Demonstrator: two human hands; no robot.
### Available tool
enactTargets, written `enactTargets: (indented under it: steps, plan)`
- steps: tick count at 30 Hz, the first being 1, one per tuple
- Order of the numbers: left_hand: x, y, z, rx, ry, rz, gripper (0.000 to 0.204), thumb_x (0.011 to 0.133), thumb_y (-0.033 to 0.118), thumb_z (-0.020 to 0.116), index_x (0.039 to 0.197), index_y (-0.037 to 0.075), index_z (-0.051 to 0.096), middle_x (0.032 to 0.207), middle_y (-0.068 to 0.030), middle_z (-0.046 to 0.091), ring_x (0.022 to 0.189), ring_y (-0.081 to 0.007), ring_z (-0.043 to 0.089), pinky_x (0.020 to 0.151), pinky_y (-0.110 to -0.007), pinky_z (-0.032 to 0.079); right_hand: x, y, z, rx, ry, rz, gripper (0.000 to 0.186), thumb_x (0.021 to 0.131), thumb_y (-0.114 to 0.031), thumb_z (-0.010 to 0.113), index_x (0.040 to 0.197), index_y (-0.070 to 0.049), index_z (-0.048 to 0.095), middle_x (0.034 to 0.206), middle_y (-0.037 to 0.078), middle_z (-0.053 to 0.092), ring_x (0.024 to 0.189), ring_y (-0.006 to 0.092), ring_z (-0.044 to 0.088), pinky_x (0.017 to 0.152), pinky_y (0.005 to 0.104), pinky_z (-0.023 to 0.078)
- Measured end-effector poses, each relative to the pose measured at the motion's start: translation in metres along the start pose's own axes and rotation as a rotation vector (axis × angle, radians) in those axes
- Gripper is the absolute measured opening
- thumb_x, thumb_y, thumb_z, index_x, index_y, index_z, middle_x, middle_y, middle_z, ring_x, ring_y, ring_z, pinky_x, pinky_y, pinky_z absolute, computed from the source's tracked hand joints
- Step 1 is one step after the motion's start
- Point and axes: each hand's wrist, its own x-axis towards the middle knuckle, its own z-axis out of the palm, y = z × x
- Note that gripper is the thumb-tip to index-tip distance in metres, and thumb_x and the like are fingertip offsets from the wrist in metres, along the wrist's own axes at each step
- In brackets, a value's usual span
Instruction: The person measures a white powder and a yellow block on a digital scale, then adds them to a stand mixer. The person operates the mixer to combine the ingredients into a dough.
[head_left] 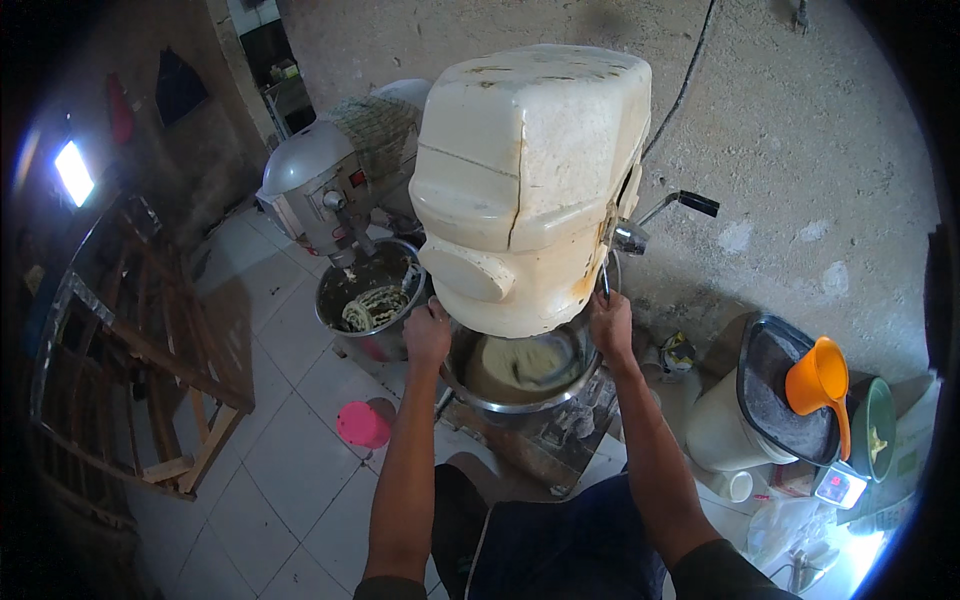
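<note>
A large cream-coloured stand mixer (530, 150) with rust-stained seams stands in front of me. Under its head is a steel mixing bowl (515, 406) holding pale batter (510, 365), where the beater shows as a blur. My left hand (428, 333) is closed at the left side of the bowl, just below the mixer head; what its fingers grip is hidden. At the right side, my right hand (610, 325) is curled near a thin dark rod below the head. Its grip is also partly hidden. A crank handle (690, 205) juts out above that hand.
A second, grey mixer (325, 180) with a dough-filled bowl (325, 310) stands behind left. A pink container (363, 426) sits on the tiled floor (280, 480). At right, an orange dipper (818, 375) lies on a black tray (765, 350) over a white bucket (715, 425), beside a scale (840, 487). A wooden frame (150, 350) leans left.
</note>
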Motion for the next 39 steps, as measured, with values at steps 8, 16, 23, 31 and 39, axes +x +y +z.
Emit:
enactTargets:
  steps: [8,16,23,31,39]
  plan:
    - [0.000,0.004,-0.001,0.006,-0.001,-0.032,0.052,0.097,0.037,0.039,0.087,-0.005,0.068,0.089,-0.0331,0.063,0.091,-0.0507,0.060,0.086,-0.056,0.045,-0.001,-0.002,-0.002,0.061,-0.013,0.015,0.035,0.086,-0.032,0.064,0.086,0.003,0.060,0.084,0.025,0.063,0.083,0.0452,0.060,0.071,0.0455,0.047]
    - [0.003,0.000,0.001,0.018,-0.027,-0.023,0.051,0.097,0.037,0.039,0.089,-0.005,0.068,0.090,-0.0322,0.064,0.091,-0.0503,0.060,0.086,-0.055,0.045,0.009,0.021,0.008,0.015,0.034,-0.060,0.033,0.086,-0.030,0.064,0.089,0.003,0.060,0.085,0.025,0.063,0.086,0.0460,0.059,0.073,0.0475,0.046]
    - [0.005,-0.011,0.001,-0.028,0.000,0.034,0.050,0.097,0.037,0.040,0.090,-0.004,0.068,0.091,-0.0315,0.064,0.092,-0.0501,0.060,0.085,-0.055,0.045,0.003,0.005,0.004,0.061,-0.078,0.023,0.031,0.087,-0.028,0.062,0.096,0.002,0.061,0.098,0.027,0.062,0.094,0.0460,0.059,0.077,0.0488,0.047]
    - [0.004,-0.014,0.001,-0.002,0.005,0.002,0.049,0.097,0.036,0.040,0.090,-0.003,0.068,0.091,-0.0317,0.064,0.093,-0.0499,0.060,0.085,-0.055,0.045,0.002,0.007,0.007,-0.008,-0.006,-0.063,0.029,0.087,-0.026,0.061,0.092,0.002,0.061,0.091,0.026,0.063,0.088,0.0464,0.059,0.074,0.0494,0.046]
    - [0.001,-0.001,-0.003,0.004,-0.011,-0.019,0.051,0.097,0.037,0.039,0.090,-0.004,0.069,0.091,-0.0315,0.064,0.092,-0.0498,0.060,0.085,-0.055,0.045,0.000,0.001,0.002,0.034,-0.018,0.012,0.036,0.086,-0.032,0.063,0.087,0.004,0.060,0.088,0.026,0.063,0.086,0.0465,0.060,0.073,0.0489,0.046]
